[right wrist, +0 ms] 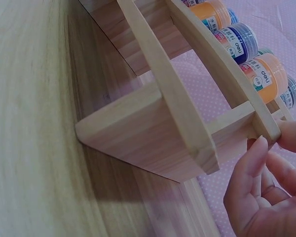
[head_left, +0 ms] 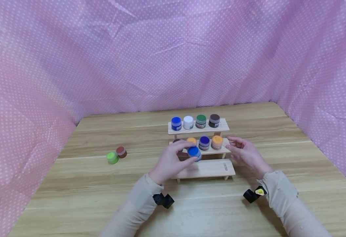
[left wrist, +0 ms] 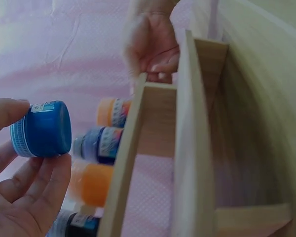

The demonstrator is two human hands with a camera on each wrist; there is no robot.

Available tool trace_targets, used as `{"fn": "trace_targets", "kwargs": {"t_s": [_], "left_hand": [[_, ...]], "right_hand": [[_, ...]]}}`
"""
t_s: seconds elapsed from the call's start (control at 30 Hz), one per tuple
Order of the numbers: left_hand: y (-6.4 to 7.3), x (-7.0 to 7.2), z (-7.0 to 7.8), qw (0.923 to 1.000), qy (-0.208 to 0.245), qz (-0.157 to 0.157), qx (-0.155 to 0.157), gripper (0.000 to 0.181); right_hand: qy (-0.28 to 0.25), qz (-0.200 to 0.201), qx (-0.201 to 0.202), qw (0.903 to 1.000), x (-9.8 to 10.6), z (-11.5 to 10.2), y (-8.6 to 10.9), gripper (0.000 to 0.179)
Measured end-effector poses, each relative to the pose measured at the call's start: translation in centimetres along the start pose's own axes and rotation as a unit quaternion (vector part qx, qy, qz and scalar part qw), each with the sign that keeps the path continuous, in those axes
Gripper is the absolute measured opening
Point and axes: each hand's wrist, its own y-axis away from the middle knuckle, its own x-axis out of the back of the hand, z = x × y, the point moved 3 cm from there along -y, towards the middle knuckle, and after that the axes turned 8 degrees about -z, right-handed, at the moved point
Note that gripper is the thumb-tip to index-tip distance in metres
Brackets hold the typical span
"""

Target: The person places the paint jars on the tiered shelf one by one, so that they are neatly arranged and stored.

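Observation:
My left hand (head_left: 168, 163) grips a blue paint jar (head_left: 194, 151) between thumb and fingers, above the bottom step of a three-step wooden rack (head_left: 207, 168). That jar (left wrist: 44, 129) looks upside down in the left wrist view only because the camera is turned. At the rack's right side, my right hand (head_left: 248, 155) pinches the end of the middle step (right wrist: 264, 123) with thumb and fingertips. On this step stand a dark jar partly behind my left hand, an orange jar (head_left: 191, 141), a dark blue jar (head_left: 204, 143) and another orange jar (head_left: 216, 142).
Blue (head_left: 176, 123), white (head_left: 188, 122), green (head_left: 201, 121) and dark brown (head_left: 214, 120) jars line the top step. Left on the wooden table (head_left: 81, 184) sit a light green jar (head_left: 112, 157) and a reddish-brown jar (head_left: 121, 151). Pink dotted cloth (head_left: 167, 56) hangs around the table.

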Motion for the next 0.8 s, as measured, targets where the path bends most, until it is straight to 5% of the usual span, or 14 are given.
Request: {"fn": "trace_targets", "kwargs": {"t_s": [0.2,0.8], "left_hand": [[-0.6,-1.5,-0.2,0.9976,-0.058,-0.036,-0.012,0.035],[-3.0,-5.0,1.1,0.9859,-0.106,-0.129,-0.011,0.04]], "right_hand": [[0.006,-0.001,-0.008,0.9999,0.1,0.0,0.0,0.061],[0.02,-0.003,-0.019,0.9996,0.1,0.0,0.0,0.06]]}}
